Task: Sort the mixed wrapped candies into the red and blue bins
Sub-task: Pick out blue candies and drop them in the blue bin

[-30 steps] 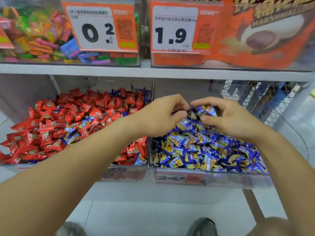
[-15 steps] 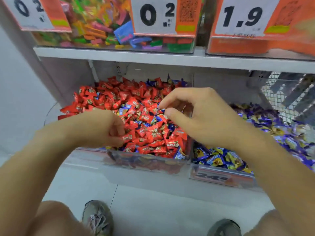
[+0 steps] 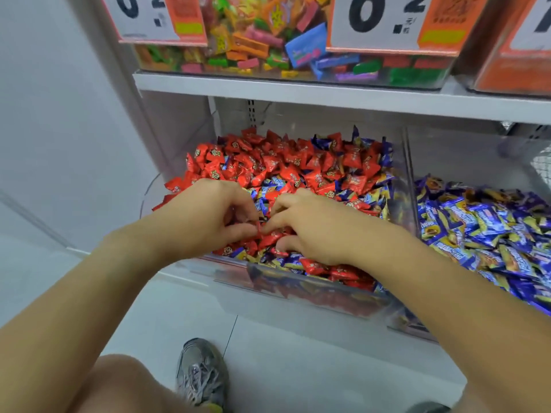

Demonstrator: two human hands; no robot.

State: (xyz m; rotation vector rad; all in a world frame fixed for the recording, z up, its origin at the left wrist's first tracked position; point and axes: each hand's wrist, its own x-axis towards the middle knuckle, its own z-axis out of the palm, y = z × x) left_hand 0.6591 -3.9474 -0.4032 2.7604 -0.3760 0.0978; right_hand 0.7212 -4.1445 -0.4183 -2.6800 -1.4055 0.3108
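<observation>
The red bin [image 3: 313, 296] is a clear box on the lower shelf, filled with red wrapped candies [image 3: 298, 165] and several blue ones [image 3: 325, 143] mixed in. To its right, the blue bin [image 3: 413, 180] holds blue and yellow wrapped candies [image 3: 477, 228]. Both hands are down in the front middle of the red bin, fingertips nearly meeting. My left hand [image 3: 208, 216] has curled fingers and pinches a small red candy [image 3: 258, 227] at thumb and forefinger. My right hand [image 3: 316, 231] is bent over the pile, its forefinger and thumb round another red candy [image 3: 269, 238].
An upper shelf [image 3: 298, 90] carries clear boxes of multicoloured candies [image 3: 262, 46] with orange price cards. A white side panel [image 3: 74, 129] stands to the left. A wire basket [image 3: 541, 165] shows at the far right. My grey shoe [image 3: 201, 374] is on the pale floor below.
Both hands moved left from the blue bin to the red bin and lowered into its front pile. The view swung left with them.
</observation>
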